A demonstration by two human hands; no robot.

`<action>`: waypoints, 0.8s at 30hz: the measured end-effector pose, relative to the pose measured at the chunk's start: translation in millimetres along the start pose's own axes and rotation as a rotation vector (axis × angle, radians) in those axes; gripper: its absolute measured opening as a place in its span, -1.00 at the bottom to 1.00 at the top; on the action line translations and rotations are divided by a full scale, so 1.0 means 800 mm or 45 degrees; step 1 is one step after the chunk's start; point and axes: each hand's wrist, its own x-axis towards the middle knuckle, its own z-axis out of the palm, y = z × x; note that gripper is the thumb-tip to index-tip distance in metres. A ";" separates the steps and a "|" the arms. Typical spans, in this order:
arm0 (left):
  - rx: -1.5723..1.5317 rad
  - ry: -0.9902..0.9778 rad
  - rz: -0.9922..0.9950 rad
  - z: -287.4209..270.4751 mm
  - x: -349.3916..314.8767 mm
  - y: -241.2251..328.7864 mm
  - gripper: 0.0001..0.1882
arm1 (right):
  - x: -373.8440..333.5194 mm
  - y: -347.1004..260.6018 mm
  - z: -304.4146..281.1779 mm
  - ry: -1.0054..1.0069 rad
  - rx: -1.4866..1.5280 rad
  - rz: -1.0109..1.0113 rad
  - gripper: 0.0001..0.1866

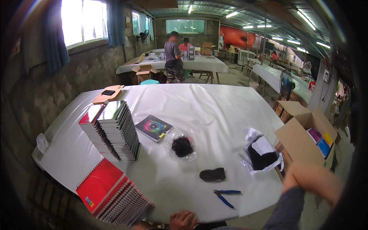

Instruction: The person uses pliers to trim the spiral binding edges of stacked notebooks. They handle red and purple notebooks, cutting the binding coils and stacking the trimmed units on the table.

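Observation:
My left hand point(183, 220) rests at the near table edge, its fingers curled and no object showing in them. Close to its left stands a stack of red-covered spiral notebooks point(111, 191). Blurred by motion, my right hand point(326, 182) is at the right beside an open cardboard box point(299, 140); its fingers cannot be made out. Blue-handled cutting pliers point(226, 196) lie open on the table, below a black fabric pouch-like piece point(212, 174). Farther back, clear plastic wraps a bundle of black strands point(182, 147).
Two tall stacks of spiral notebooks point(119, 130) stand at left, beside a dark notebook point(153, 127). A torn white package with black contents point(262, 153) lies at right. Colourful notebooks point(322, 142) fill part of the box. A phone point(108, 92) sits on cardboard. A person point(173, 57) stands behind.

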 end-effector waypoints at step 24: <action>0.272 0.137 -0.076 0.025 -0.020 0.005 -0.76 | -0.200 0.051 0.482 -0.918 0.420 0.350 -0.34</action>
